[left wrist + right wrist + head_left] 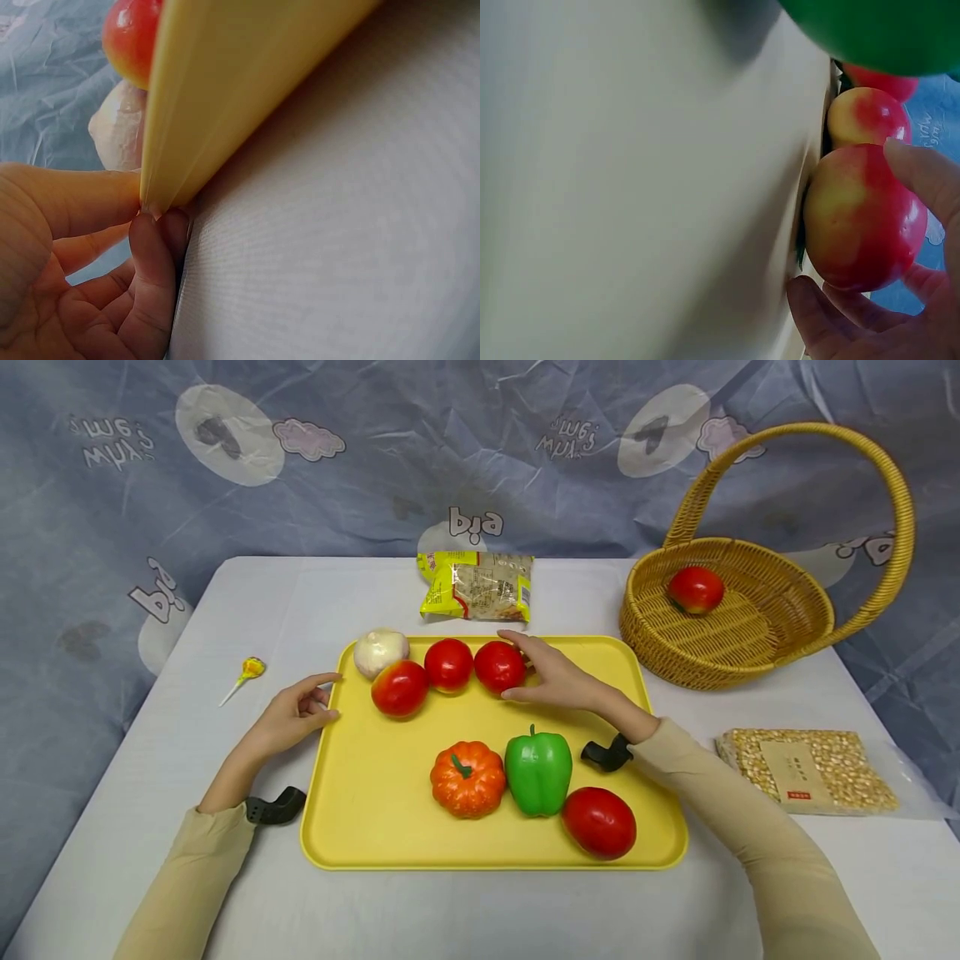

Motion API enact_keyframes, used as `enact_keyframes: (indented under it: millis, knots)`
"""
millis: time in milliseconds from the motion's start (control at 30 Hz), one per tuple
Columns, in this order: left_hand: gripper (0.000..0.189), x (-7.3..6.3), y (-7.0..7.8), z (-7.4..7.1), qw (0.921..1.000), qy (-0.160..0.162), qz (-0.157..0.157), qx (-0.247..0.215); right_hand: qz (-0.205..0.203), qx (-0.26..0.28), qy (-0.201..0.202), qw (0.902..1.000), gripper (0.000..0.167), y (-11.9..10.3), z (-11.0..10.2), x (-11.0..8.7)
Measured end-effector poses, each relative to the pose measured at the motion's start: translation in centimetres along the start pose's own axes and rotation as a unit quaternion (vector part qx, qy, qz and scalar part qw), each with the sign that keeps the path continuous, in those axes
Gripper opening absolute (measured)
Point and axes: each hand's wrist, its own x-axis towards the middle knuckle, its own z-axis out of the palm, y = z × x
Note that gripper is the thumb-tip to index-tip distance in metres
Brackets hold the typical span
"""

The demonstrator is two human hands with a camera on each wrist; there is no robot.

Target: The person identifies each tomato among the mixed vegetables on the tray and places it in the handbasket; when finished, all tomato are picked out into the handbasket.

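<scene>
My left hand (288, 717) pinches the left rim of the yellow tray (360, 793); in the left wrist view the thumb and fingertips (156, 247) meet at its edge. My right hand (558, 677) is at the back of the tray, holding a round red fruit with a yellow flush (862, 217) between the thumb and the curled fingers. To its left are two similar red fruits (448, 665) (401, 688) and a white garlic bulb (381, 652). Nearer the front lie a small orange pumpkin (468, 779), a green bell pepper (538, 772) and a red oval fruit (599, 823).
A wicker basket (652, 647) with a tall handle holds one red fruit (696, 590) at the back right. Behind the tray lies a yellow snack bag (480, 587). A lollipop (250, 670) is on the left, a pack of corn kernels (810, 770) on the right.
</scene>
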Motion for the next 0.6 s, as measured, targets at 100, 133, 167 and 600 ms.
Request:
enact_keyframes:
  millis: [100, 133, 167, 600]
  knots:
    - [0.050, 0.03, -0.03, 0.06, 1.0000, 0.002, 0.002, -0.002, -0.006, -0.008, 0.003, 0.9999, 0.087, 0.02, 0.19, 0.15]
    - [0.050, 0.03, -0.04, 0.08, 1.0000, 0.002, 0.003, -0.004, -0.007, -0.010, 0.003, 0.9999, 0.087, 0.01, 0.25, 0.20]
    - [0.050, 0.04, -0.06, 0.10, 1.0000, 0.003, 0.002, -0.005, -0.006, -0.012, 0.002, 0.9999, 0.086, 0.01, 0.33, 0.26]
    - [0.051, -0.03, 0.03, 0.04, 0.9999, 0.002, -0.002, -0.010, -0.009, -0.024, 0.028, 0.9993, 0.079, 0.02, 0.30, 0.08]
